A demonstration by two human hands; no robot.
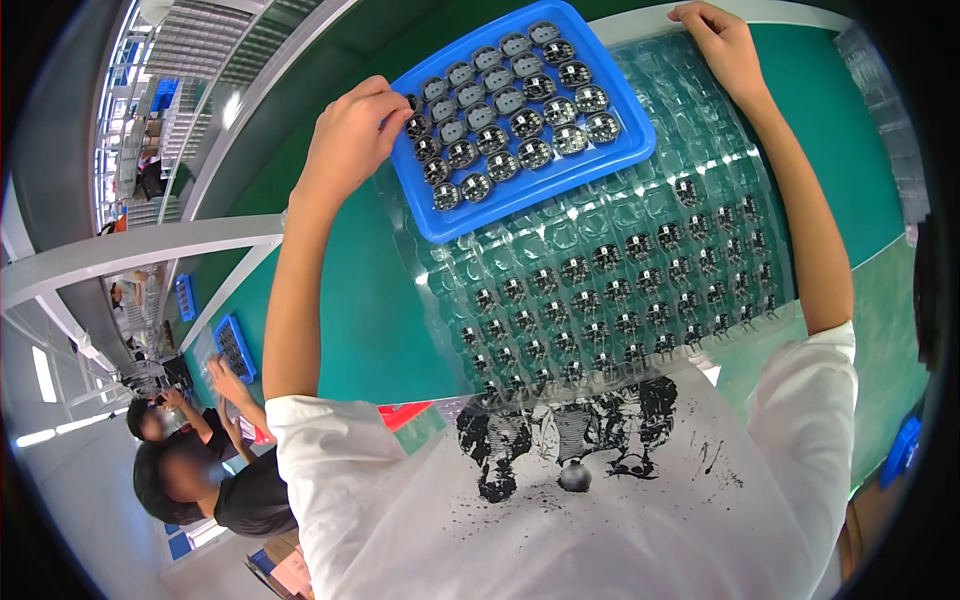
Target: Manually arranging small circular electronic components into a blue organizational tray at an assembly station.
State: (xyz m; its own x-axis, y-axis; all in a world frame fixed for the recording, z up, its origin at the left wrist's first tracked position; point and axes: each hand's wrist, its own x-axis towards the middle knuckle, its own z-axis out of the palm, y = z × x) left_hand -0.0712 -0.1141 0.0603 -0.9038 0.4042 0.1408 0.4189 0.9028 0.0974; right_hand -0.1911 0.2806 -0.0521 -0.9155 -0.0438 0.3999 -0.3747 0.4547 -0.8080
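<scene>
A blue plastic tray [530,182] holds rows of small round parts; some show grey backs, others dark circuit boards with metal bits. At its left rim, my left hand [357,130] is closed, thumb and fingertips pinched beside a round circuit-board part [417,126]. Whatever lies between those fingertips is hidden. Under the tray spreads a clear blister sheet [560,235], its nearer pockets filled with several rows of similar small boards. Beyond the sheet's far right corner, my right hand [722,45] is closed with curled fingers at the white table edge; its grip's contents cannot be made out.
A green work surface [365,320] lies under everything, edged by a white rail [800,12]. More clear blister sheets [880,110] stand at the right. On the left are a white frame bar [150,250], another blue tray of parts [233,348] and people in dark shirts [255,495].
</scene>
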